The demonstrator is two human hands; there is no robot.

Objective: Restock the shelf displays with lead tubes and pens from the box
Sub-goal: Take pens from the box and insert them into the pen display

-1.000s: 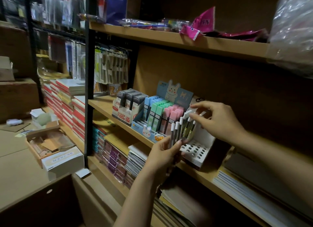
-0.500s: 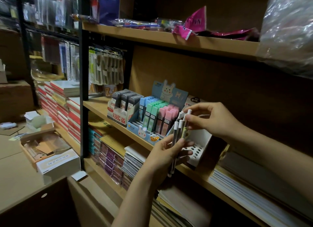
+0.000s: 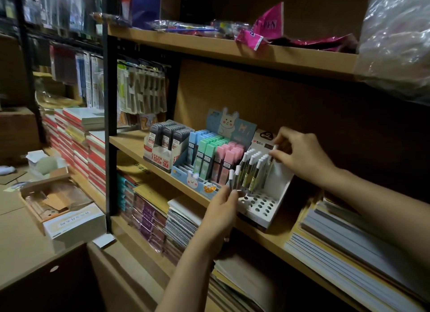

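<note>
Wooden shelf [image 3: 130,146], middle level, carrying three displays; the white pen stand [image 3: 267,207] serves as landmark. Just left of the pen stand stands the rabbit-printed display [image 3: 229,125] with blue, green and pink lead tubes [image 3: 209,156]; further left, a white carton of grey lead tubes [image 3: 167,137]. Well left of the pen stand and lower, an open box [image 3: 58,202] lies on the bench [image 3: 16,237]. Rows of white-capped pens [image 3: 252,169] stand upright in the holes at the stand's back; the front holes show empty. Right hand [image 3: 300,153], above the stand's back edge, pinches one pen by its cap between thumb and fingers. Left hand [image 3: 221,209], at the stand's front left corner, grips two pens [image 3: 233,179] upright, fingers curled round them.
</note>
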